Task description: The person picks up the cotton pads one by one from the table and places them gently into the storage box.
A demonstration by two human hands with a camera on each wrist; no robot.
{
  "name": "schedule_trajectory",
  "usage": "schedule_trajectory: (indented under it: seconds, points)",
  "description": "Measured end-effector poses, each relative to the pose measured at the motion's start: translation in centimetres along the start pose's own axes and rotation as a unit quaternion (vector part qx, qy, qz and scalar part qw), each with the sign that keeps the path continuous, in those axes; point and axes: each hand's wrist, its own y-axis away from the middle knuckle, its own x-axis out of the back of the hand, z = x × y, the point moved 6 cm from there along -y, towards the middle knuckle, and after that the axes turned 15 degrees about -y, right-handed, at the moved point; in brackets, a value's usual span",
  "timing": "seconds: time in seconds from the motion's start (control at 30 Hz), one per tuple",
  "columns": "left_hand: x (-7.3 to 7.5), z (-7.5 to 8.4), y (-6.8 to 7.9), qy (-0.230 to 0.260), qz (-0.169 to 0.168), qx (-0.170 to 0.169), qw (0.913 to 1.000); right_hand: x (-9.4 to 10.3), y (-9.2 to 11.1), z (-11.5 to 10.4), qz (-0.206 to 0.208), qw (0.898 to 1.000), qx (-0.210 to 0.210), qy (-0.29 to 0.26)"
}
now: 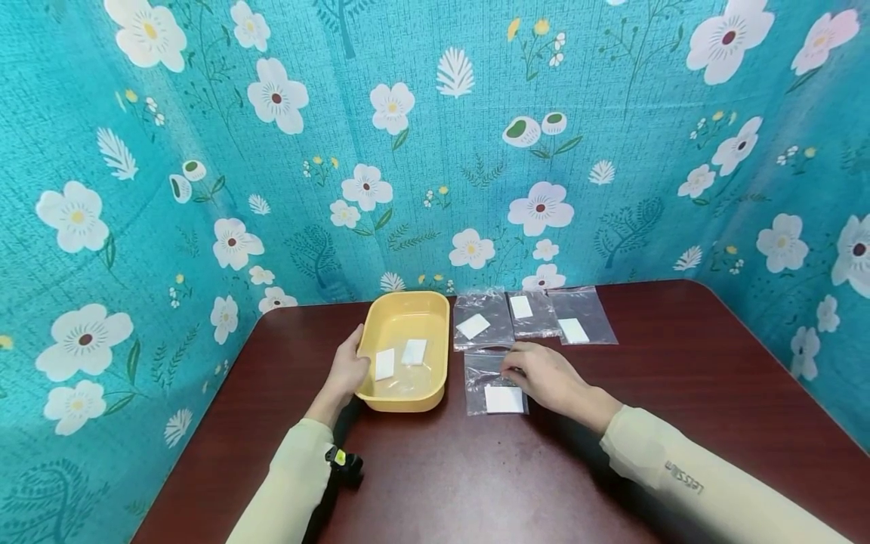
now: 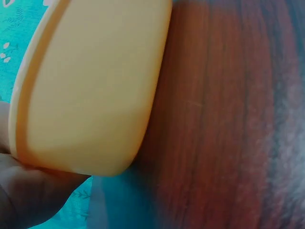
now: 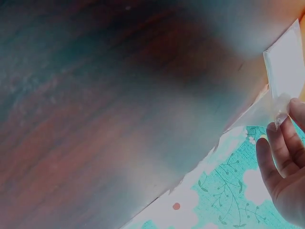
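My left hand (image 1: 348, 368) grips the left rim of a yellow plastic basin (image 1: 408, 405), thumb over the edge. In the left wrist view the basin's outer wall (image 2: 95, 86) fills the left side. Inside it lie clear bags with two white rectangular pieces, a left one (image 1: 384, 364) and a right one (image 1: 414, 352). To the right of the basin, my right hand (image 1: 547, 378) pinches the edge of a clear plastic bag (image 1: 478, 378) holding a white rectangle (image 1: 504, 400). The right wrist view shows thumb and fingertips on that bag's corner, its white piece (image 3: 286, 67) above them.
Behind my right hand, three more clear bags lie in a row, each with a white piece: a left bag (image 1: 499, 325), a middle bag (image 1: 544, 323) and a right bag (image 1: 598, 317). The dark red wooden table (image 1: 462, 483) meets a flowered teal curtain (image 1: 435, 166) behind.
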Motion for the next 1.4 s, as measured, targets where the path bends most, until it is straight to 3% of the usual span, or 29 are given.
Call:
schedule_trajectory:
  seconds: [0.47, 1.4]
  points:
    - [-0.2, 0.2, 0.2, -0.027, -0.006, -0.004, 0.9996, 1.1, -0.7, -0.1, 0.014, 1.0, -0.014, -0.019]
    - [0.1, 0.2, 0.2, -0.062, 0.001, -0.015, 0.998, 4.5, -3.8, -1.8, 0.047, 0.999, 0.012, -0.019]
